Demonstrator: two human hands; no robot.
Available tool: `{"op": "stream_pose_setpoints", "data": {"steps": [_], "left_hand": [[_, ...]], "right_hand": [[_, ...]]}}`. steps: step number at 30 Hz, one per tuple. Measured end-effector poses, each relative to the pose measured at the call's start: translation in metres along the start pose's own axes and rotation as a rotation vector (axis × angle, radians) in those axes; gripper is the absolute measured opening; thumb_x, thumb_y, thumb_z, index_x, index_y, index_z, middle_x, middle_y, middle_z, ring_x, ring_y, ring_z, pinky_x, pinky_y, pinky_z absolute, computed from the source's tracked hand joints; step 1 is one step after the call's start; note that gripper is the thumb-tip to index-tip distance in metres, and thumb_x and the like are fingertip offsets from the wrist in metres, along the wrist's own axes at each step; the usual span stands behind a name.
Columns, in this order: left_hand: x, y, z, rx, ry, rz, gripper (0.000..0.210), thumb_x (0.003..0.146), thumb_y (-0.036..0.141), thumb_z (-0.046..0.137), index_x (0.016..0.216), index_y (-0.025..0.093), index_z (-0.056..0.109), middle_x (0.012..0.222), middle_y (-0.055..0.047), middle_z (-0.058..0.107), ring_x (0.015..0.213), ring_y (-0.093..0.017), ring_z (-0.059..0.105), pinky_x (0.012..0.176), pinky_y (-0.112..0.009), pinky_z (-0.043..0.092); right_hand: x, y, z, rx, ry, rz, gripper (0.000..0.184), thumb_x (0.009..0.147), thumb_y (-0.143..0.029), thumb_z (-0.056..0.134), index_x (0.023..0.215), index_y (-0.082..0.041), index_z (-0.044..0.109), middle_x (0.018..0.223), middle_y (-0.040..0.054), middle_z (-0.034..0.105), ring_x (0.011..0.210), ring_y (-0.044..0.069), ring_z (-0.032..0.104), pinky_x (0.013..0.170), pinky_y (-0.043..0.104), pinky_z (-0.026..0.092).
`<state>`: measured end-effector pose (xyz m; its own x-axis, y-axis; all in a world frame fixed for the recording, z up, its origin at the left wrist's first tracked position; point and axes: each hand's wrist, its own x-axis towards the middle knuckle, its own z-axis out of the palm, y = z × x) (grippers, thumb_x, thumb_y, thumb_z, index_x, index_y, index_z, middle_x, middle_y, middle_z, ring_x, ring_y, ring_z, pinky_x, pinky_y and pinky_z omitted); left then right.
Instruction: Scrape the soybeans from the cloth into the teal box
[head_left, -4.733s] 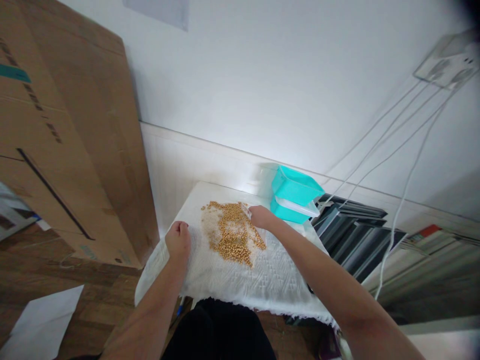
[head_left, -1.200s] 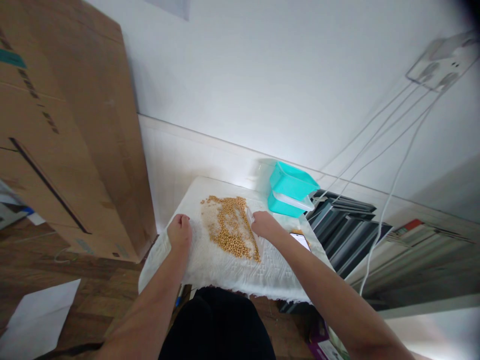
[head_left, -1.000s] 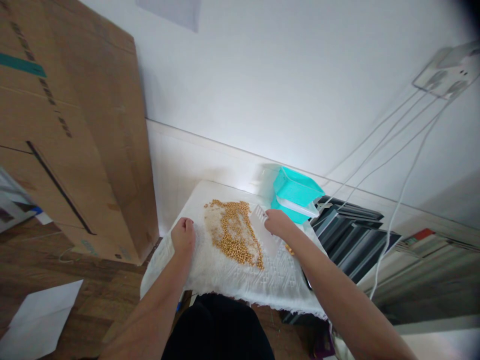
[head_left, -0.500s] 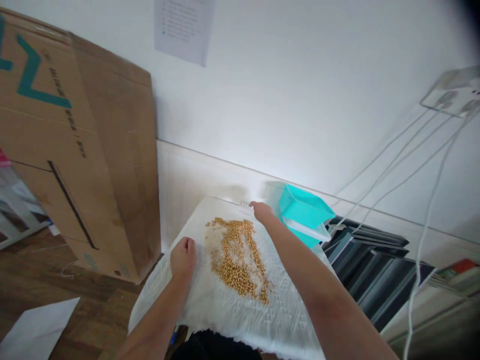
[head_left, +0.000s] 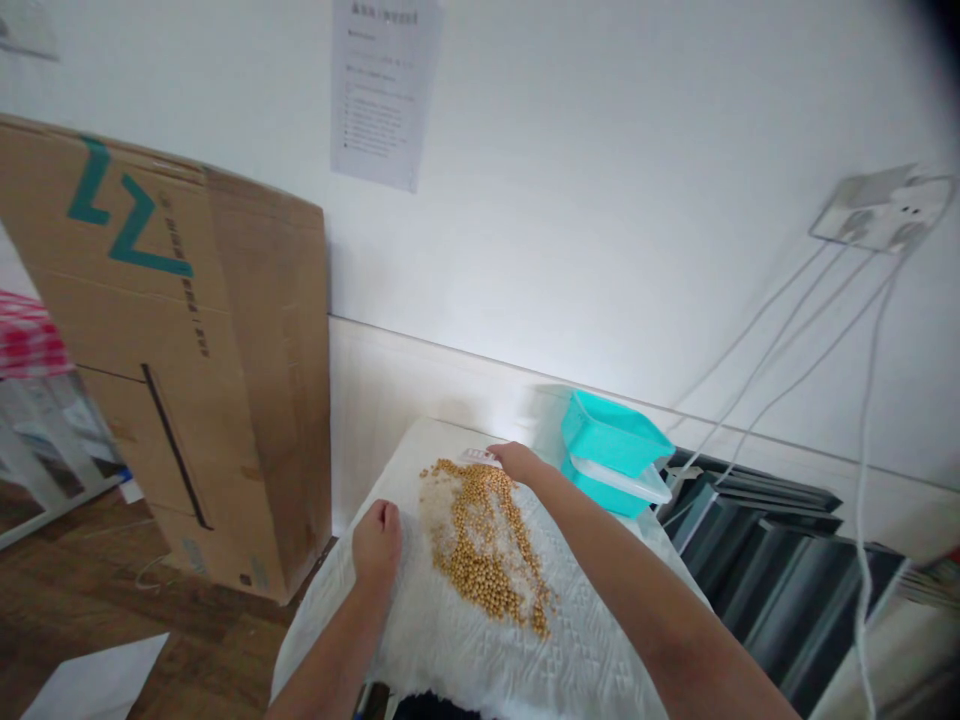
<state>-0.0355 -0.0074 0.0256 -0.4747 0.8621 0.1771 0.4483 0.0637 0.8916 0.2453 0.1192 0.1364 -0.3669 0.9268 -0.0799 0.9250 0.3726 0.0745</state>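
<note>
A spread of round yellow beans, like soybeans (head_left: 487, 580), lies on a white cloth (head_left: 585, 640) over a small table top. Paler, finer grains are mixed among them. My left hand (head_left: 377, 540) is closed in a fist on the cloth, left of the beans; its inside is hidden. At the far end of the beans, my right hand (head_left: 516, 460) grips a small whitish slotted piece (head_left: 478, 457), held low beside the pile's top edge. Right of that hand stand stacked turquoise trays (head_left: 615, 435), with a clear or white one between them.
A tall cardboard box (head_left: 262, 400) leans by the wall at left. Dark flat panels (head_left: 780, 590) are stacked at right, below cables (head_left: 862, 480) hanging from a wall socket (head_left: 877, 215). White paper (head_left: 97, 680) lies on the wooden floor.
The view has tilted up slightly, so everything sits lower and a bit right. My right hand has brought the slotted piece nearer to the beans' far edge. My left hand stays closed on the cloth.
</note>
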Motion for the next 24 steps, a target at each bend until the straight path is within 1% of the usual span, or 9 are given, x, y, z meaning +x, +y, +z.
{"op": "stream_pose_setpoints", "data": {"steps": [5, 8, 17, 20, 24], "left_hand": [[-0.001, 0.001, -0.003, -0.020, -0.008, 0.005, 0.031, 0.094, 0.026, 0.045, 0.065, 0.023, 0.054, 0.067, -0.003, 0.061, 0.071, -0.021, 0.056, 0.067, -0.031, 0.030], [-0.002, 0.001, -0.003, -0.015, -0.003, 0.010, 0.030, 0.094, 0.027, 0.045, 0.066, 0.024, 0.054, 0.067, -0.003, 0.061, 0.071, -0.021, 0.055, 0.067, -0.031, 0.030], [-0.002, 0.001, -0.003, -0.006, -0.026, 0.012, 0.031, 0.096, 0.027, 0.043, 0.066, 0.024, 0.053, 0.065, -0.002, 0.058, 0.070, -0.021, 0.056, 0.067, -0.031, 0.031], [-0.003, 0.002, -0.003, 0.001, -0.027, 0.010, 0.032, 0.096, 0.027, 0.043, 0.067, 0.024, 0.053, 0.065, -0.002, 0.059, 0.071, -0.021, 0.056, 0.067, -0.031, 0.031], [-0.003, 0.004, -0.004, 0.003, -0.033, 0.010, 0.030, 0.096, 0.026, 0.044, 0.067, 0.023, 0.054, 0.067, -0.002, 0.061, 0.073, -0.021, 0.057, 0.068, -0.030, 0.032]], "right_hand": [[-0.007, -0.013, -0.013, 0.078, 0.025, -0.079, 0.048, 0.103, -0.014, 0.052, 0.145, -0.023, 0.074, 0.144, 0.0108, 0.074, 0.133, 0.024, 0.071, 0.113, 0.033, 0.052], [-0.009, -0.019, -0.018, 0.096, 0.006, -0.116, 0.048, 0.100, -0.012, 0.055, 0.141, -0.023, 0.076, 0.140, 0.0100, 0.076, 0.129, 0.025, 0.073, 0.112, 0.034, 0.054], [-0.020, -0.020, -0.017, 0.134, -0.017, -0.139, 0.046, 0.100, -0.010, 0.053, 0.138, -0.018, 0.078, 0.137, 0.0114, 0.078, 0.125, 0.025, 0.074, 0.109, 0.032, 0.054], [-0.026, -0.020, -0.017, 0.145, -0.006, -0.146, 0.046, 0.100, -0.010, 0.053, 0.138, -0.019, 0.078, 0.138, 0.0104, 0.077, 0.128, 0.024, 0.073, 0.111, 0.031, 0.052], [-0.034, -0.021, -0.019, 0.127, -0.027, -0.152, 0.044, 0.102, -0.013, 0.052, 0.136, -0.021, 0.079, 0.137, 0.0092, 0.078, 0.127, 0.023, 0.073, 0.109, 0.030, 0.052]]}}
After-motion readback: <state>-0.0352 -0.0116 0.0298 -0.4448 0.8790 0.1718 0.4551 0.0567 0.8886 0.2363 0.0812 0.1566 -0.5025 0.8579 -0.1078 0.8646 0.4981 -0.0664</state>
